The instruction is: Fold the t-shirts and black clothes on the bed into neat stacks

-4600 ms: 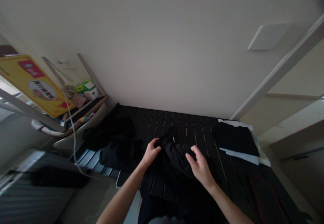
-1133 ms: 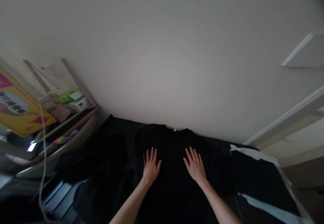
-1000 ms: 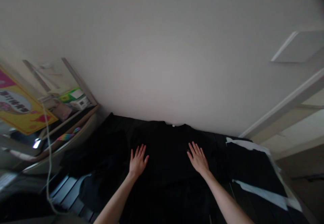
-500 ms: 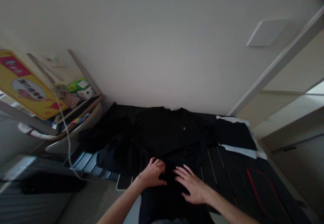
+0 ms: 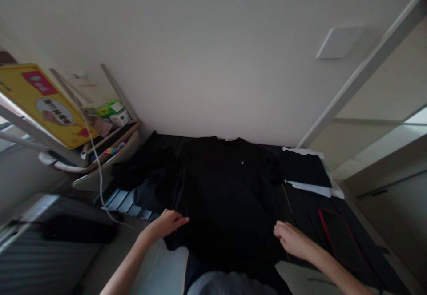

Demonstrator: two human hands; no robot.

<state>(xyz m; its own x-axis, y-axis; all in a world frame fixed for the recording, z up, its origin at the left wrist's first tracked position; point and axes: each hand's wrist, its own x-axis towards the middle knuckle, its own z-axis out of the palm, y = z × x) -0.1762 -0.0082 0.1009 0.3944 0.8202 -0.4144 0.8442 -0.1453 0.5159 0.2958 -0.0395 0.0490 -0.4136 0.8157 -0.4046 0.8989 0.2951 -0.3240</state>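
Note:
A black shirt [image 5: 227,188] with a small pale mark on its chest lies spread front up across the dark slatted table, its collar toward the wall. At the shirt's lower left side my left hand [image 5: 167,224] is closed, pinching the cloth between thumb and fingers. My right hand [image 5: 292,238] is closed too, its curled fingers gripping the lower right side. The dark cloth hides exactly how much fabric each hand holds. The lower edge of the shirt hangs toward my body.
More dark clothing [image 5: 143,175] is heaped on the left. At right lie a folded black-and-white stack [image 5: 307,170] and a red-edged dark flat object [image 5: 342,237]. A cart [image 5: 133,141] holding small packages, a white cable [image 5: 100,177] and a yellow sign [image 5: 55,108] stand left.
My hands have moved apart from the middle of the shirt to its two lower sides and closed. The shirt's lower part, bunched before, now lies pulled out flat.

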